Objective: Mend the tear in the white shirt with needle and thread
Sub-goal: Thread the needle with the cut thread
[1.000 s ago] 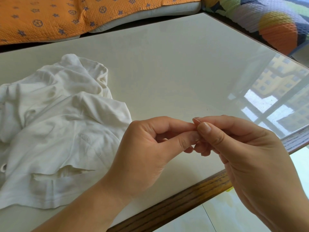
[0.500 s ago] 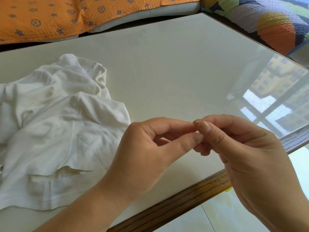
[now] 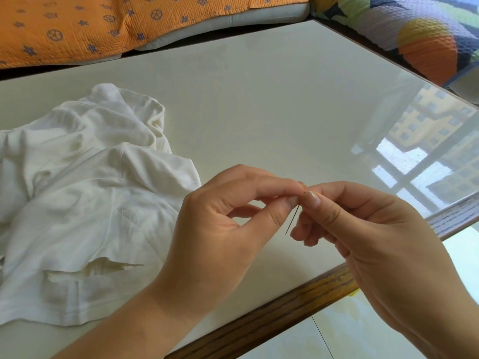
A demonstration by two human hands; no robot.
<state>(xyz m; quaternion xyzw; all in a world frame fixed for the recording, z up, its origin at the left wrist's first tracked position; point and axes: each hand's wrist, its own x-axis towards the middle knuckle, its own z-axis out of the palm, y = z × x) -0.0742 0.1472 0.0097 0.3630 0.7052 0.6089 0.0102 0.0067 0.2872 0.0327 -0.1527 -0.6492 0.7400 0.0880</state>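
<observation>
Evidently threading stage — left hand point(image 3: 220, 229) and right hand point(image 3: 375, 242) together, both pinching needle point(image 3: 292, 221); thread not visible. Next — steady feed through eye; shirt point(image 3: 90, 198) tear point(image 3: 103, 265) unstitched.

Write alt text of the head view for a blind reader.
Two hands meet fingertip to fingertip above a pale table: the left hand pinches a thin needle pointing down, and the right hand touches its top with pinched fingertips. A crumpled white shirt lies to the left, its tear gaping open.
</observation>
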